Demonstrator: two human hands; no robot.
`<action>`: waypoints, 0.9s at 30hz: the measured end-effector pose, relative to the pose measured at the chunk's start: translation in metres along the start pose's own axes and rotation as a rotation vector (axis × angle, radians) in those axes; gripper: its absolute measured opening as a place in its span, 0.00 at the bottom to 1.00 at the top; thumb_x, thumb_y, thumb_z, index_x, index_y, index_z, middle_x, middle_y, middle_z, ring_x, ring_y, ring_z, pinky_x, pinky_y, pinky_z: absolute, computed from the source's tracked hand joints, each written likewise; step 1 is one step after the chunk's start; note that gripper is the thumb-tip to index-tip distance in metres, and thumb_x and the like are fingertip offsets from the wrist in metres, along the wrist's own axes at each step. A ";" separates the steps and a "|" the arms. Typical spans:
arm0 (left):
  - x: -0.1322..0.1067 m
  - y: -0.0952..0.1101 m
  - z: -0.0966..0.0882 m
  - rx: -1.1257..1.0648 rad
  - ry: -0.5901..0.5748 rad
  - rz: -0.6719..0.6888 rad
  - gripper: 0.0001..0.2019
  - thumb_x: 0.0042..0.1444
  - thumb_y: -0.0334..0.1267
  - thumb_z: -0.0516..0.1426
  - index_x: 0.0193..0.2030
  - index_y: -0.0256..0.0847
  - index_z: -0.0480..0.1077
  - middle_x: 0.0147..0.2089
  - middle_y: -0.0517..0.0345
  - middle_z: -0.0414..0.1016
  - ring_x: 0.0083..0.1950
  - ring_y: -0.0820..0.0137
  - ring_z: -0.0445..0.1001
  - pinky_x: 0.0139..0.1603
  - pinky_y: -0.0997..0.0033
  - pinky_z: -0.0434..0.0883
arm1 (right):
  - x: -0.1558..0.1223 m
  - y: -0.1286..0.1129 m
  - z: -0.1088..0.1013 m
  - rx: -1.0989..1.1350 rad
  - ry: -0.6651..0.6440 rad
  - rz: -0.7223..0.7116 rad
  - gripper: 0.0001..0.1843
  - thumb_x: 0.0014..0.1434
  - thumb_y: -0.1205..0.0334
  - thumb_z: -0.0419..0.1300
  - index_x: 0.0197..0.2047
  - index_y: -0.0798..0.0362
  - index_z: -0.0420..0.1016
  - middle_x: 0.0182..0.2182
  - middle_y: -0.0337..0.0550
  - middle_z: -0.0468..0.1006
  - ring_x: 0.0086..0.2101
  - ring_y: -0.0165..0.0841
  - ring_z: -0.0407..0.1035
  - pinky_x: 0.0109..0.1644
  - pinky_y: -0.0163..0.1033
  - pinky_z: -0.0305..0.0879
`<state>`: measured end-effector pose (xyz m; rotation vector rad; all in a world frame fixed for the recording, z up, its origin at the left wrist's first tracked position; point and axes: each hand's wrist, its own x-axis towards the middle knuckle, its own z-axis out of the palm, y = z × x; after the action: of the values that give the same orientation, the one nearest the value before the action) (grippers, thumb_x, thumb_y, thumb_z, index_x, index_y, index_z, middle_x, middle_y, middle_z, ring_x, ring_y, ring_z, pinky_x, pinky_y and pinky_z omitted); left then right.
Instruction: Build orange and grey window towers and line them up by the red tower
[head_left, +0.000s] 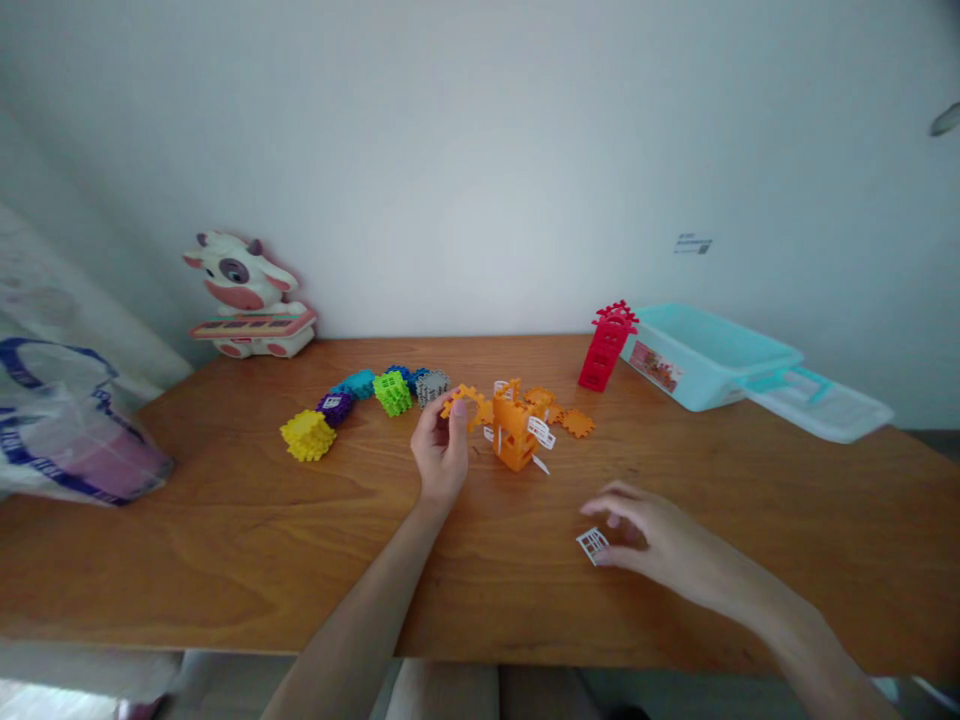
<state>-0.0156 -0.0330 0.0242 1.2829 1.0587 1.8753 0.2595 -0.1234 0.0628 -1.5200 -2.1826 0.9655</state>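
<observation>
My left hand (442, 448) is closed on an orange toothed building piece (466, 396), an open frame pinched between thumb and fingers. Just right of it stands an orange block structure (514, 432) with small white window pieces (541, 432) sticking out at its sides. Behind and beside that structure lie flat orange gear-shaped pieces (577, 423). Nearer the front, my right hand (637, 530) is open, its thumb and fingers curved apart around a white lattice window piece (593, 545). The thumb tip is at that piece's edge; whether it touches cannot be made out.
Toothed blocks in yellow (308, 436), purple, blue, green (393, 393) and grey lie left of centre. A red block tower (606, 347) stands beside a turquoise bin (712, 350) with its lid (821, 403). A cow toy keyboard (251, 298) and a plastic bag (82, 440) are at left.
</observation>
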 end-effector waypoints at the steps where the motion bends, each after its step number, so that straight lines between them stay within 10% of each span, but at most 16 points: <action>1: -0.004 -0.002 -0.004 0.032 0.040 0.026 0.17 0.60 0.52 0.59 0.47 0.43 0.76 0.43 0.53 0.80 0.44 0.64 0.77 0.42 0.68 0.74 | -0.001 0.003 0.004 0.012 -0.011 0.012 0.17 0.58 0.47 0.64 0.47 0.45 0.79 0.42 0.46 0.79 0.40 0.42 0.75 0.47 0.45 0.71; 14: -0.037 0.004 -0.023 -0.074 -0.442 -0.451 0.20 0.50 0.54 0.66 0.40 0.38 0.78 0.30 0.59 0.75 0.25 0.75 0.68 0.20 0.79 0.64 | 0.019 -0.011 0.026 0.124 0.001 -0.031 0.15 0.62 0.47 0.60 0.36 0.51 0.73 0.31 0.41 0.77 0.34 0.36 0.71 0.38 0.40 0.64; 27: -0.039 0.003 -0.023 -0.200 -0.521 -0.595 0.22 0.49 0.52 0.68 0.41 0.36 0.73 0.42 0.48 0.83 0.45 0.65 0.81 0.49 0.66 0.74 | 0.048 -0.001 0.070 0.617 0.285 0.004 0.21 0.53 0.41 0.67 0.33 0.51 0.74 0.29 0.41 0.79 0.33 0.36 0.74 0.39 0.40 0.69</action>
<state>-0.0246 -0.0727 0.0050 1.0939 0.8228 1.0895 0.1982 -0.1038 0.0066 -1.2625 -1.4931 1.1933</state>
